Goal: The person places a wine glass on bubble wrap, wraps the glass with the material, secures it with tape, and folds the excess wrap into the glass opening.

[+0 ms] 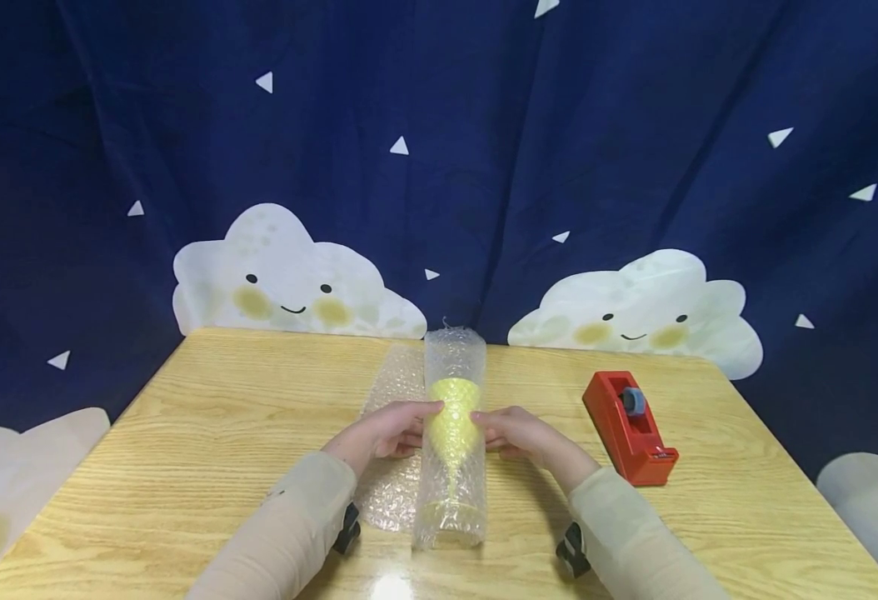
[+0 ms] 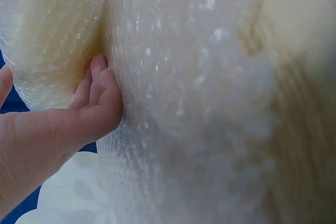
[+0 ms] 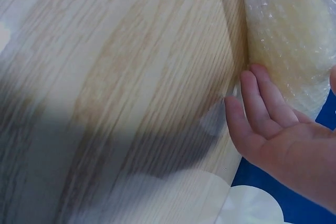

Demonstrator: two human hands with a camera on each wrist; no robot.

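A yellow goblet (image 1: 454, 433), bowl toward the far side and foot toward me, lies inside a roll of clear bubble wrap (image 1: 456, 354). From the left, my left hand (image 1: 385, 429) holds the roll, thumb on top and fingers bent against its side. On the opposite side my right hand (image 1: 526, 437) grips it too, thumb over the upper edge and fingertips low along the side. A loose flap of the bubble wrap (image 2: 178, 108) spreads flat to the left, beneath my left hand. In the right wrist view the wrapped goblet (image 3: 294, 30) touches my fingertips.
At the right of the wooden table (image 1: 244, 417) stands a red tape dispenser (image 1: 630, 429) with a small roll of tape (image 1: 634, 402) in it. Behind the table's far edge hangs a dark blue curtain (image 1: 454, 192) printed with clouds.
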